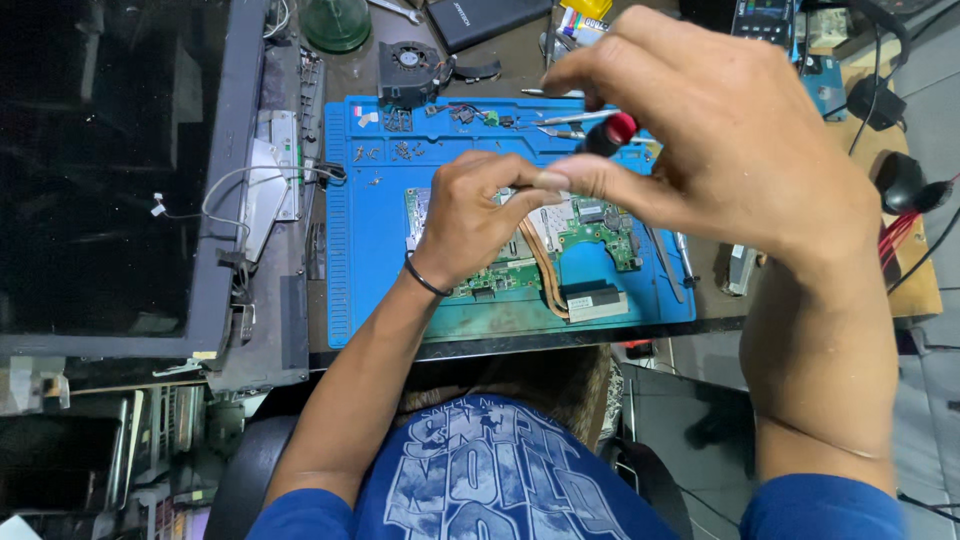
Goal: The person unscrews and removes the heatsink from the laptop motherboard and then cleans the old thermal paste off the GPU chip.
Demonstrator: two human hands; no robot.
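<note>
The green circuit board (590,225) lies flat on the blue work mat (370,230), near the middle of the mat, with copper heat pipes (545,270) curving across it down to a grey block (597,300) at the front edge. The left hand (470,225) rests on the left part of the board, its fingers bent and pressing down on it; a dark band (425,280) is around this wrist. The right hand (720,130) is raised above the board, closer to the camera, and its fingers are closed around a screwdriver with a black and red handle (612,132), with the thumb and first finger pinching near the top of the left hand. The tip of the tool is hidden, so I cannot tell where it touches. In the small trays at the far side of the mat lie little screws and parts (400,150). Behind the mat sits a black cooling fan (408,70), and tweezers (575,120) lie just beside the right hand. To the left of the mat stands an opened laptop lid with a dark screen (100,170) and a loose white cable (230,190). At the right side of the table is a black mouse (898,180).
</note>
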